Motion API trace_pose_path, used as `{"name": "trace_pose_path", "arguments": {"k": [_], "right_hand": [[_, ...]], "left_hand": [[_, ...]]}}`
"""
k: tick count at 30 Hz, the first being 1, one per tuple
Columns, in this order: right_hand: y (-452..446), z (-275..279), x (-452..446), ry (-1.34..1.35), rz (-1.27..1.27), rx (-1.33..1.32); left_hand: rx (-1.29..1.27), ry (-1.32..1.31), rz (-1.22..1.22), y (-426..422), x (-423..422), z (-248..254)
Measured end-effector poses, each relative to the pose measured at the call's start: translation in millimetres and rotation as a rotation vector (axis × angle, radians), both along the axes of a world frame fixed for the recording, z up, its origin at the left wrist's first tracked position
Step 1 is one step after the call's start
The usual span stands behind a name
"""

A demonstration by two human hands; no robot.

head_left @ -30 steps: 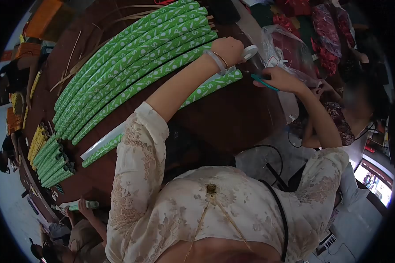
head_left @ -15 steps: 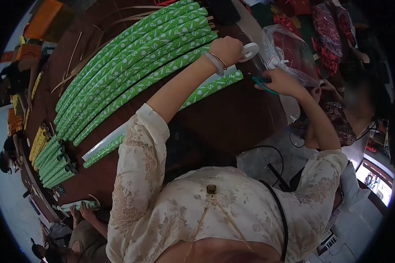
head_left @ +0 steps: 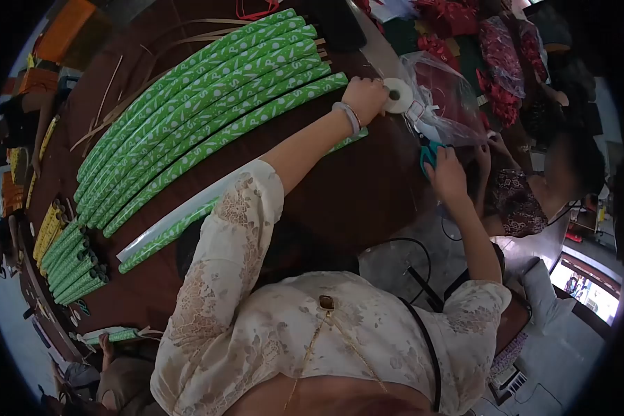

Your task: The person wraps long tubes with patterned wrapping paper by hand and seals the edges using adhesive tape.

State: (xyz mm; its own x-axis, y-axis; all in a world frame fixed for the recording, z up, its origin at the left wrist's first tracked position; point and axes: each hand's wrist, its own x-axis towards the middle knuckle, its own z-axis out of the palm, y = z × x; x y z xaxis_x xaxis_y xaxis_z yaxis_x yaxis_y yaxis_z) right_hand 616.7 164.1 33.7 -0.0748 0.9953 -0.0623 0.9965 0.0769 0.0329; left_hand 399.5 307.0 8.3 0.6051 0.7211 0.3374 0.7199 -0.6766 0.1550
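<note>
My left hand (head_left: 365, 100) is closed on the edge of a white tape roll (head_left: 395, 104), its flat side and core facing up. My right hand (head_left: 448, 179) has its fingers at the handles of teal scissors (head_left: 431, 154); the blades point away, toward clear plastic wrap. Beneath my left forearm lies a partly unrolled green patterned paper roll (head_left: 170, 239) with a pale inner edge showing. Its middle is hidden by my sleeve. Several finished green rolls (head_left: 208, 104) lie side by side just beyond.
Shorter green rolls (head_left: 73, 267) and yellow rolls (head_left: 48, 232) are stacked at the left of the dark table (head_left: 340, 201). A clear plastic bag (head_left: 451, 90) and red packets (head_left: 499, 59) lie at the back right. Another person (head_left: 520, 194) sits at the right; others are along the left.
My left hand has shifted down slightly, and the tape roll has turned flatter. My right hand has moved down, with the scissors swung to point away from me. The view has shifted slightly.
</note>
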Motion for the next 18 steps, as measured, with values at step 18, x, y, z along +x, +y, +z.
{"name": "trace_pose_path", "arguments": {"k": [18], "right_hand": [[59, 22, -65, 0.489, 0.190, 0.166]], "left_hand": [[-0.220, -0.223, 0.632, -206, -350, 74]]}}
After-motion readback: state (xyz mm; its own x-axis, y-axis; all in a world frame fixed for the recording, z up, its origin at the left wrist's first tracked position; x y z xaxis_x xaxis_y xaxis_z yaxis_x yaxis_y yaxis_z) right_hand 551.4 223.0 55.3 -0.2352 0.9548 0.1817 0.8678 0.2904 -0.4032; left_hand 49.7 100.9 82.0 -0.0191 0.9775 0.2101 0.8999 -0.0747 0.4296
